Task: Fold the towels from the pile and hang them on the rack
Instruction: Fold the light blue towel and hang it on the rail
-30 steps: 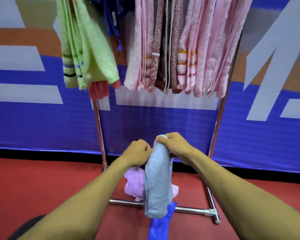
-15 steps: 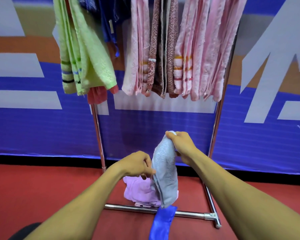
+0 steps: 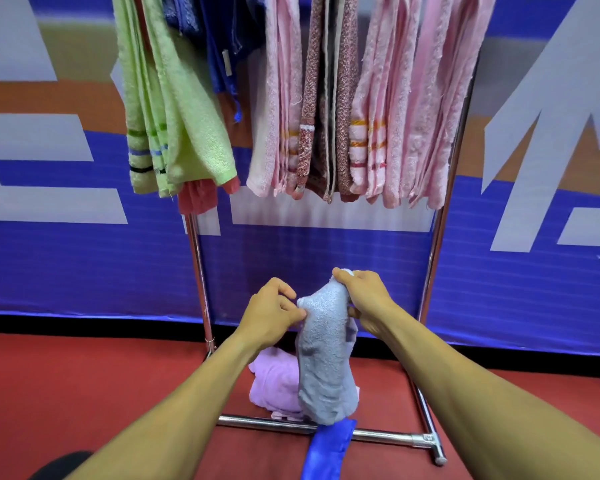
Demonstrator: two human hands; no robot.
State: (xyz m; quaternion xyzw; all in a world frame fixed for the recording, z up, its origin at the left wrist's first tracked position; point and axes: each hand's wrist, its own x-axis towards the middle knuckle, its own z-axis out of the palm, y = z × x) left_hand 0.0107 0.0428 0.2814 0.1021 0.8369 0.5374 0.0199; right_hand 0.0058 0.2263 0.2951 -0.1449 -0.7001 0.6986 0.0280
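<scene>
The grey towel [image 3: 326,358] hangs with its long axis near vertical, top end pinched high and the loose end pointing down at the floor [image 3: 84,393], in front of the rack [image 3: 440,237] and between the two forearms. The right hand [image 3: 368,299] grips its top corner, fingers curled over the bunched cloth. The left hand [image 3: 271,313] pinches the towel's left edge a little lower, thumb and fingertips closed on the fabric.

Under the grey towel a blue cloth [image 3: 326,452] runs down across the rack's bottom bar and is cut off by the lower edge of the view; whether it joins the grey towel cannot be told. A lilac towel [image 3: 274,382] lies crumpled on the floor just behind the bottom bar, its right part hidden by the grey towel.

On the rack hang a light green towel [image 3: 174,109], several pink towels [image 3: 406,109], a mottled brown one [image 3: 329,98] between them, a dark blue one [image 3: 222,39] and a red one [image 3: 198,199] showing only below the green. The top rail is out of frame.
</scene>
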